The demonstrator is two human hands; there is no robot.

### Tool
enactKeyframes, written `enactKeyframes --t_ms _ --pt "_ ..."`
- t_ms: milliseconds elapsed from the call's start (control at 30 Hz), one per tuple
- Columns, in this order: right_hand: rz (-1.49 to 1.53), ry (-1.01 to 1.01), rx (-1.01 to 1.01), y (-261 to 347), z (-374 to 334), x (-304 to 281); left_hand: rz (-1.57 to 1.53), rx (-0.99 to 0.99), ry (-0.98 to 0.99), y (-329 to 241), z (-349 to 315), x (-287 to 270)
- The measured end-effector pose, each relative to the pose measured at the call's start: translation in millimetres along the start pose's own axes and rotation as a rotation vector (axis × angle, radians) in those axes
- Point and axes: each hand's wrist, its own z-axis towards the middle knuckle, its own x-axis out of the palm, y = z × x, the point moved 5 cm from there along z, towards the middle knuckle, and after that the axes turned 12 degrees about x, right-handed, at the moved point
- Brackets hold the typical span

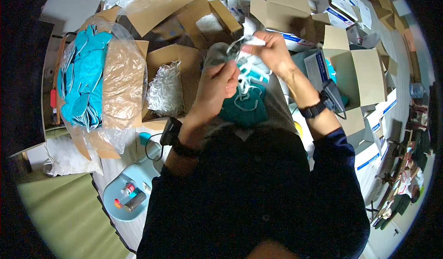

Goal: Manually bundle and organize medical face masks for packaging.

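Above my lap, my right hand (273, 51) is closed in a pinch on a white strap (252, 41), part of it blurred. Just to its lower left, my left hand (219, 86) has its fingers pressed together near the loose end of that strap; what they grip is too small to make out. Beneath the hands, white cords (249, 77) trail over teal cloth-like pieces (244, 104) lying on my lap. Each wrist wears a black strap with a small device.
At left, a plastic-lined carton (122, 81) holds stacked teal pieces (85, 74). Beside it, a carton holds a heap of white straps (165, 90). Opened cartons (368, 74) stand at right. A light-blue stool (121, 208) carries a bottle (128, 188) and a dark cylinder (135, 202).
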Motion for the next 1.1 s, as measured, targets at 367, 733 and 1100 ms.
enactKeyframes --t_ms 367,733,1100 --pt "-0.003 -0.341 0.136 -27.9 26.7 -69.5 0.128 -0.222 -0.303 9.4 -82.2 -13.6" --pt "-0.003 -0.17 0.01 -3.5 -15.5 -40.7 -0.455 -0.138 -0.648 51.6 -74.7 -86.9" --pt "0.441 -0.18 0.032 -28.9 -25.7 -43.2 0.367 0.017 -0.246 27.3 33.1 -132.1"
